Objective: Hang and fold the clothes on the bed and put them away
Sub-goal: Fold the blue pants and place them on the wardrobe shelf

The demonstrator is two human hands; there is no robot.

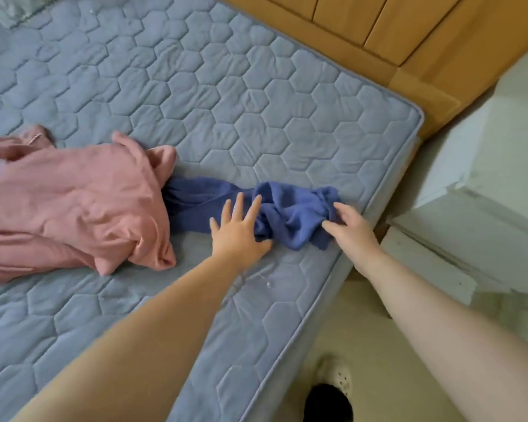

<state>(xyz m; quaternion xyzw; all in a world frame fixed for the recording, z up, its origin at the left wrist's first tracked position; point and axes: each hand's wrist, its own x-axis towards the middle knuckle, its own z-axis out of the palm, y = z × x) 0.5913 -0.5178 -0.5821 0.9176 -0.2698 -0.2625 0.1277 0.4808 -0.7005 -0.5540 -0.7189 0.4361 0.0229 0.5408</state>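
A crumpled blue garment [290,208] lies near the right edge of the bed's grey-blue quilted mattress [214,95]. Its left end runs under a pink garment [73,202] heaped at the left. My left hand [241,223] lies flat on the blue garment's left part, fingers straight and spread. My right hand [348,229] touches the garment's right end, fingers extended along the cloth near the mattress edge. Whether its fingertips pinch the cloth is not plain.
A wooden headboard [378,22] runs along the top right. White furniture [476,184] stands to the right of the bed, close to the mattress corner. Pale floor and a foot in a white shoe [333,379] show at the bottom.
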